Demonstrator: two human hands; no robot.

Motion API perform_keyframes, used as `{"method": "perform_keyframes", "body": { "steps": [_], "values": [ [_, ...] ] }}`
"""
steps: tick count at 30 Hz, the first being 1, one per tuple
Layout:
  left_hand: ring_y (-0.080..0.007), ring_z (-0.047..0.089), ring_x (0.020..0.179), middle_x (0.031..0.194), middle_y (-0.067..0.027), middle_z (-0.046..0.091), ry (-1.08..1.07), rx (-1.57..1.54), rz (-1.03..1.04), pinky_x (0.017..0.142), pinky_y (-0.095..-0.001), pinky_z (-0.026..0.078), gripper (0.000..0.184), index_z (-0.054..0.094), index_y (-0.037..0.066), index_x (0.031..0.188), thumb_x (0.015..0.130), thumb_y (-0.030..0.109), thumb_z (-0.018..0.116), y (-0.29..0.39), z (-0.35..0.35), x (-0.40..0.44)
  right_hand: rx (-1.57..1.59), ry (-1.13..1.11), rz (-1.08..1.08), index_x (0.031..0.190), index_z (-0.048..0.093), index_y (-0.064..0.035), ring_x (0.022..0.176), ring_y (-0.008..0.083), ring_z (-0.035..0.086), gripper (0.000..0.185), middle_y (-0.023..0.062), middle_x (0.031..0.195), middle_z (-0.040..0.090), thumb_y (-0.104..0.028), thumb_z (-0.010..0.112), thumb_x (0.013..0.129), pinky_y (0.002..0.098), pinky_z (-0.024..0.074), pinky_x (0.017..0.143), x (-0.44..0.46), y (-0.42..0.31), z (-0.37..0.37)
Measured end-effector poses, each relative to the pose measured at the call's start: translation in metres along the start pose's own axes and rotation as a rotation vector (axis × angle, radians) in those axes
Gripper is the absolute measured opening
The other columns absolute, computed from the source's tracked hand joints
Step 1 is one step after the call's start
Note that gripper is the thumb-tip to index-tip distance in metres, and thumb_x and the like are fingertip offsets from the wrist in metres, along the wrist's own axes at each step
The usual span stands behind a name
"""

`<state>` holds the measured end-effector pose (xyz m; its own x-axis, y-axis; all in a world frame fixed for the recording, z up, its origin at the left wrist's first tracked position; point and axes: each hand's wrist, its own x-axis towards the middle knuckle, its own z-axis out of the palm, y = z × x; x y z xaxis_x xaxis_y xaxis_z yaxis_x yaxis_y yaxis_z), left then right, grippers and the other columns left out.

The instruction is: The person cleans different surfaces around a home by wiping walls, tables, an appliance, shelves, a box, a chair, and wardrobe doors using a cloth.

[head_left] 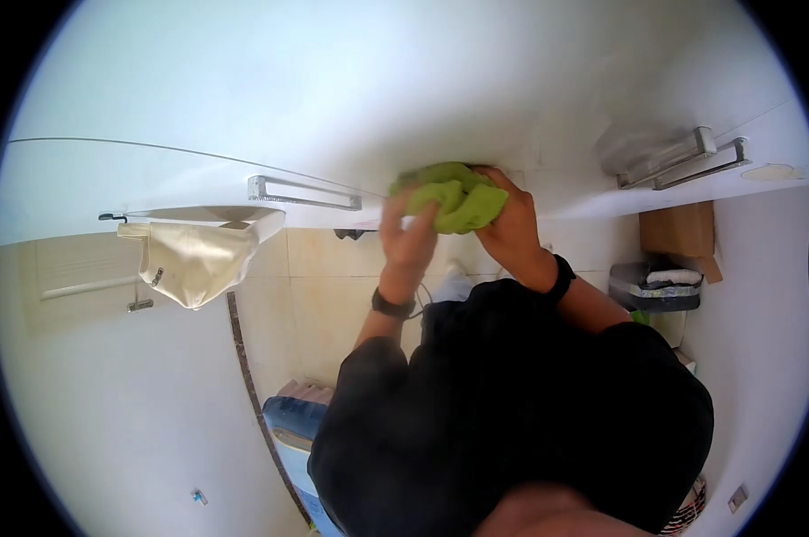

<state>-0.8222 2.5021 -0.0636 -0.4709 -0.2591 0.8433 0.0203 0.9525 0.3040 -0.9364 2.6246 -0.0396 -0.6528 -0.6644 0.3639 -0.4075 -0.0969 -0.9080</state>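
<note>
A crumpled green cloth (458, 199) is up against the white cabinet front, near the middle of the view. My right hand (515, 228) grips its right side, with the fingers partly hidden behind the fabric. At the cloth's left edge is my left hand (406, 234), slightly blurred, its fingers bent and touching or very close to the fabric. Whether those fingers hold the cloth I cannot tell. Both wrists wear black bands.
Metal handles (308, 193) stick out from the cabinet on the left, and more handles (682, 163) on the right. A cream cap (194, 259) hangs from a hook at left. A cardboard box (677, 240) and a dark bin (655, 291) stand at right.
</note>
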Motion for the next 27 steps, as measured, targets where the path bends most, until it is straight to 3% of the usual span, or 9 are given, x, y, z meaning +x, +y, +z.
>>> {"method": "perform_keyframes", "body": {
  "steps": [1,4,12,15,17,18,20,23,27],
  "values": [
    [-0.0335,0.059,0.102,0.114,-0.0180,0.058,0.058,0.004,0.094,0.085,-0.0399,0.052,0.041,0.061,0.004,0.112,0.074,-0.009,0.070,-0.003,-0.006,0.008,0.015,-0.001,0.007,0.110,0.060,-0.0006,0.077,0.0284,0.068,0.035,0.0150,0.091,0.068,-0.001,0.069,0.076,0.0314,0.0530,0.069,0.004,-0.008,0.006],
    [-0.0340,0.059,0.101,0.115,-0.0193,0.057,0.119,-0.021,-0.015,0.086,-0.0407,0.051,0.047,0.057,0.005,0.117,0.075,-0.008,0.071,-0.002,-0.019,0.016,0.020,0.006,-0.007,0.110,0.060,-0.0012,0.075,0.0283,0.069,0.038,0.0154,0.089,0.068,-0.004,0.072,0.074,0.0316,0.0533,0.067,0.010,-0.017,0.022],
    [-0.0335,0.058,0.099,0.108,-0.0145,0.057,-0.068,-0.029,-0.050,0.085,-0.0410,0.049,0.038,0.063,0.006,0.108,0.073,-0.006,0.071,-0.047,0.003,-0.058,-0.178,-0.010,-0.004,0.106,0.063,-0.0036,0.075,0.0300,0.069,0.037,0.0144,0.086,0.069,-0.011,0.077,0.073,0.0320,0.0541,0.066,-0.007,0.032,0.030],
    [-0.0332,0.058,0.098,0.105,-0.0132,0.057,-0.093,-0.187,-0.051,0.084,-0.0409,0.049,0.033,0.065,0.005,0.104,0.073,-0.006,0.071,-0.048,0.018,-0.068,-0.205,-0.047,0.219,0.104,0.063,-0.0055,0.076,0.0311,0.068,0.034,0.0138,0.085,0.069,-0.013,0.077,0.073,0.0327,0.0545,0.066,-0.018,0.045,0.025],
    [-0.0329,0.057,0.097,0.104,-0.0125,0.056,-0.111,-0.268,-0.031,0.083,-0.0403,0.049,0.030,0.066,0.005,0.101,0.073,-0.005,0.071,-0.045,0.031,-0.069,-0.231,-0.026,0.246,0.103,0.063,-0.0075,0.076,0.0306,0.069,0.031,0.0117,0.085,0.069,-0.014,0.076,0.075,0.0326,0.0547,0.066,-0.023,0.053,0.015],
    [-0.0358,0.063,0.091,0.101,-0.0158,0.065,-0.111,-0.231,-0.081,0.080,-0.0423,0.051,0.030,0.071,0.012,0.095,0.068,-0.002,0.074,-0.048,0.038,-0.080,-0.253,-0.015,0.244,0.103,0.063,-0.0077,0.077,0.0306,0.069,0.031,0.0111,0.085,0.069,-0.014,0.076,0.075,0.0326,0.0547,0.066,-0.029,0.059,0.011],
    [-0.0359,0.063,0.090,0.099,-0.0157,0.065,-0.161,-0.636,-0.422,0.079,-0.0428,0.051,0.031,0.072,0.012,0.095,0.068,-0.002,0.074,-0.050,0.060,-0.092,-0.226,0.067,0.239,0.103,0.063,-0.0084,0.077,0.0309,0.068,0.032,0.0098,0.087,0.070,-0.015,0.076,0.075,0.0329,0.0546,0.067,-0.035,0.066,0.006],
    [-0.0324,0.064,0.089,0.100,-0.0130,0.065,-0.391,-0.684,-0.536,0.078,-0.0405,0.052,0.028,0.072,0.014,0.097,0.072,0.001,0.074,-0.049,0.069,-0.110,-0.253,0.089,0.308,0.110,0.059,-0.0137,0.071,0.0335,0.065,0.043,0.0102,0.084,0.068,-0.019,0.076,0.071,0.0368,0.0539,0.063,-0.047,0.084,-0.014],
    [-0.0284,0.064,0.090,0.102,-0.0104,0.065,-0.545,-0.472,-0.204,0.078,-0.0356,0.052,0.022,0.072,0.014,0.100,0.079,0.006,0.074,-0.008,0.095,-0.056,-0.278,0.177,0.226,0.110,0.059,-0.0125,0.077,0.0359,0.065,0.038,0.0137,0.085,0.068,-0.014,0.072,0.074,0.0381,0.0528,0.067,-0.053,0.086,-0.061]
  ]
}}
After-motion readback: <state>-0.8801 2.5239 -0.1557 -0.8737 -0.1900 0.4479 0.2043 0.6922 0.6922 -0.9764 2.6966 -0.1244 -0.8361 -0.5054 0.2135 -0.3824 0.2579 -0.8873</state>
